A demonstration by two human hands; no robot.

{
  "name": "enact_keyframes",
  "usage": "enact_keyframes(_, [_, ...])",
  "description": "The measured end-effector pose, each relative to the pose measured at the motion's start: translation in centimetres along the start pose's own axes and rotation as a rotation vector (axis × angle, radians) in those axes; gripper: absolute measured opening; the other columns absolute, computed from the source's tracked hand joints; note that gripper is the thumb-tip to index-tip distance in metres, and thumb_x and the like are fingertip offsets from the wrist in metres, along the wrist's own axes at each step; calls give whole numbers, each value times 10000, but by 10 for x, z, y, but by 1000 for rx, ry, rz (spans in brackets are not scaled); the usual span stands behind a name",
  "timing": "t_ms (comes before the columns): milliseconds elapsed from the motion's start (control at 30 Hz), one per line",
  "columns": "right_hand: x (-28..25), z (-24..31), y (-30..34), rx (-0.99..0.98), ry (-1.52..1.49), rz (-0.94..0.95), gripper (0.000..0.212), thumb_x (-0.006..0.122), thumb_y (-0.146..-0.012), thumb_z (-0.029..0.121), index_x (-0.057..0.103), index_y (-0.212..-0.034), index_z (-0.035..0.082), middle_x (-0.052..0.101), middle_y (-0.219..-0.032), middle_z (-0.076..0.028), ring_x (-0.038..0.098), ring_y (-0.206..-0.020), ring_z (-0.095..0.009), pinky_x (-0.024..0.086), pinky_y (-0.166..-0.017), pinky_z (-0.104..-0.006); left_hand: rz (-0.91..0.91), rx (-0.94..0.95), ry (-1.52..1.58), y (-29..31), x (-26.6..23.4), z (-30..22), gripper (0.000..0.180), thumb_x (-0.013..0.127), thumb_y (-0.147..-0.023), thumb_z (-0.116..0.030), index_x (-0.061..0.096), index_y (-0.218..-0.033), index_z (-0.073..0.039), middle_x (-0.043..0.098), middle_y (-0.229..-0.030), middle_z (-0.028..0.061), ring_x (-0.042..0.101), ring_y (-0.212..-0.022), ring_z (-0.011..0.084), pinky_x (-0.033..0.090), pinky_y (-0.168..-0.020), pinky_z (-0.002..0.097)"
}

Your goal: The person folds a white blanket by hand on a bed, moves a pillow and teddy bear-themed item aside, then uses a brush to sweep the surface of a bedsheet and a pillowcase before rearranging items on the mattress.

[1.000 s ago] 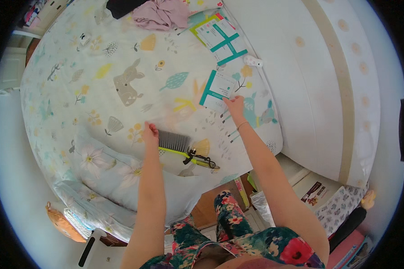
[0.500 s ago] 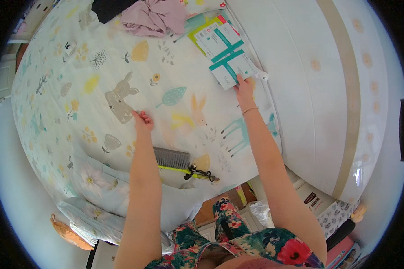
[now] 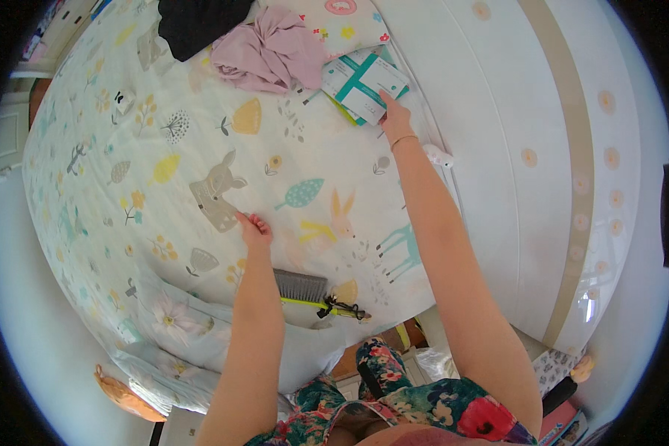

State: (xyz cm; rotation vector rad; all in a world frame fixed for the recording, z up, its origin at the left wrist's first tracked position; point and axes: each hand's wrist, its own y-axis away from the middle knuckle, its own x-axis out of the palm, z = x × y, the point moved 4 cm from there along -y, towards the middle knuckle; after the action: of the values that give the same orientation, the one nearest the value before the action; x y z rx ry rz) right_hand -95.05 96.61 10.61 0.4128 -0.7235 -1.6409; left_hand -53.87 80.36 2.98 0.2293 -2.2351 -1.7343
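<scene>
My right hand [image 3: 396, 117] grips the near right edge of a flat white packet with teal bands [image 3: 366, 83]. Teal and lime edges of other flat packs show beneath it, beside a patterned pillow [image 3: 346, 26]. My left hand [image 3: 256, 229], fingers curled and thumb against forefinger, is low over the printed bed sheet [image 3: 223, 290], next to the grey deer print. Whether the fingertips pinch the sheet or anything small is too fine to make out. Nearer to me lies a grey-bristled brush with a lime handle [image 3: 302, 285], partly behind my left forearm.
A crumpled pink cloth [image 3: 269, 50] and a black cloth [image 3: 201, 26] lie at the far side. A small white object [image 3: 438, 156] rests by the bed's right edge, along a white padded surface [image 3: 498, 193]. Pale floral bedding [image 3: 178, 320] is bunched at the near left.
My right hand has carried the packet farther away and slightly left, beside the pink cloth and pillow. The view has shifted a little; my left hand stays beside the deer print.
</scene>
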Motion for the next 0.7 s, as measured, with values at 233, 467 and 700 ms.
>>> enact_keyframes(233, [73,-12,3,236,-250,291,380,641,-743,52,495,-1093,67,538,-1056,-83,523,-981,-253,482,-781,-435,-24,0,8,-5,-2,-2,442,576,-747,-523,438,-675,-109,389,-527,-38,342,-422,69,281,-349,165])
enact_keyframes(467, [59,-10,1,45,-99,165,346,652,-706,55,515,-1019,7,546,-1016,-118,545,-895,-238,488,-686,-391,0,-21,5,-7,1,10,443,583,-740,-527,445,-689,-109,402,-546,-39,350,-428,68,286,-348,166])
enact_keyframes(700, [-73,-20,67,93,85,238,328,622,-726,43,509,-1029,-10,565,-990,-91,552,-882,-211,489,-707,-311,16,21,-29,-11,-11,8,425,596,-743,-506,480,-716,-97,432,-570,-35,373,-444,65,311,-361,161])
